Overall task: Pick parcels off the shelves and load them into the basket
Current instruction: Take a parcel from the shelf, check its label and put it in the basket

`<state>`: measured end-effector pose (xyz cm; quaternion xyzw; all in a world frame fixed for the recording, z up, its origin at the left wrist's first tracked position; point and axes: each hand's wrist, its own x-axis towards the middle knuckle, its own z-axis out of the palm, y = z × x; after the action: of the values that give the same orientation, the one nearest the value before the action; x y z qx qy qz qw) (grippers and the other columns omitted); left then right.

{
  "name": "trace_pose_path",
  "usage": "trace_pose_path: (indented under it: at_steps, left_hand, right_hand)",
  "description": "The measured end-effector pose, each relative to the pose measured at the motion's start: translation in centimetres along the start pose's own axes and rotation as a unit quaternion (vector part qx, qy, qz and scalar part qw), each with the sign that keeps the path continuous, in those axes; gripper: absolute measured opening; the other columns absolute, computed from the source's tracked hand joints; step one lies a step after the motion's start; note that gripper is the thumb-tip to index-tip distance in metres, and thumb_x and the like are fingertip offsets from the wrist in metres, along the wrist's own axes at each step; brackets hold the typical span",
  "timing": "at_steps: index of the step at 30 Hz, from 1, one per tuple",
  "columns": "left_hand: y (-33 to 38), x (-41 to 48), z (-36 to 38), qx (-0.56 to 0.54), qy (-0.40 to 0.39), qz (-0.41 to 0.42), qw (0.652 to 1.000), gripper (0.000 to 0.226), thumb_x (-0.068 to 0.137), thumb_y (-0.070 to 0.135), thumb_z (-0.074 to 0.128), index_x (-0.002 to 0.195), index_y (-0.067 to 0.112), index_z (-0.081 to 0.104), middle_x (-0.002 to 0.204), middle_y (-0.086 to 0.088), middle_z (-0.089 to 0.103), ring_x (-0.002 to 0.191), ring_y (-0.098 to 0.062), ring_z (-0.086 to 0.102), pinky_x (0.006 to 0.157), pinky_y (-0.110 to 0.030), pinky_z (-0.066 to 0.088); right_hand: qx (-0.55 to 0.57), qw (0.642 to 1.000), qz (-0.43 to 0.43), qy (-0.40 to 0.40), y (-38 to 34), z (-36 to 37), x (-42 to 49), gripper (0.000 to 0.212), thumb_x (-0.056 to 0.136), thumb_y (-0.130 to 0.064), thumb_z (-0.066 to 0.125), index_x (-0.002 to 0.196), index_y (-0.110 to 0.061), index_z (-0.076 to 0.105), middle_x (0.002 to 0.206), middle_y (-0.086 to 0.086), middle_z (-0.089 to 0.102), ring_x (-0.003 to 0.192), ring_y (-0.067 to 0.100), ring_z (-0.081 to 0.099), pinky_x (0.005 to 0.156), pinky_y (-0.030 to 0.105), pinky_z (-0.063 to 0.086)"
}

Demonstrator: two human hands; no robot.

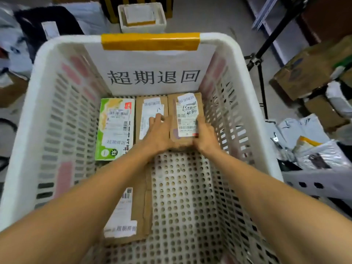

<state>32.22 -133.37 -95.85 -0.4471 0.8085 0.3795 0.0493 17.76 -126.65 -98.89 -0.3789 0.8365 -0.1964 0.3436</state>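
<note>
Left hand (159, 133): we are laying it along the left side of the labelled brown parcel (187, 115), fingers fairly straight and reaching over onto the middle parcel (150, 107); it is pressing rather than wrapping, and the thumb is hidden.
Right hand (204, 136): we are cupping the parcel's right edge, fingers curling round that side and gripping it.
Labelled brown parcel: it is sitting between our two hands at the far right of the basket floor, its far end against the end wall, touching the middle parcel.
Basket (22, 121): white slotted plastic; we are reaching both forearms down into it.
Other parcels inside: the middle parcel and a green-and-white box (116, 128) are lying side by side along the far wall; a flat cardboard parcel (141, 206) is lying nearer us, partly under our left forearm.
Far wall: a paper sign (152, 77) with printed characters is hanging under a strip of yellow tape (150, 41).
Surroundings: a white foam box (142, 17) is standing beyond the basket; cardboard boxes (308, 73) and grey mail bags (304, 130) are piling up at the right.
</note>
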Motion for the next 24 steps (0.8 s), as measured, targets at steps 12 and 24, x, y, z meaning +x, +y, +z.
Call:
trace_pose_path:
  at_steps: [12, 24]
  left_hand:
    - [1.9, -5.2, -10.5, 0.166, -0.035, -0.006, 0.985, 0.088, 0.073, 0.039, 0.076, 0.146, 0.017, 0.033, 0.146, -0.008, 0.040, 0.132, -0.027, 0.037, 0.103, -0.042, 0.041]
    - [13.2, -19.3, -33.7, 0.235, 0.086, 0.006, 0.968, 0.063, 0.071, 0.040, 0.078, 0.124, 0.016, 0.055, 0.124, -0.007, 0.058, 0.110, -0.028, 0.057, 0.088, -0.042, 0.051]
  right_hand:
    - [-0.317, 0.943, -0.050, -0.087, -10.5, -3.9, -4.6, 0.056, 0.096, -0.022, 0.052, 0.143, 0.001, 0.031, 0.144, 0.022, 0.037, 0.134, 0.038, 0.033, 0.111, 0.045, 0.032]
    - [-0.361, 0.887, -0.284, -0.047, -34.1, -21.1, -20.4, 0.041, 0.092, -0.020, 0.057, 0.130, -0.009, 0.050, 0.125, 0.016, 0.056, 0.114, 0.036, 0.054, 0.087, 0.042, 0.049]
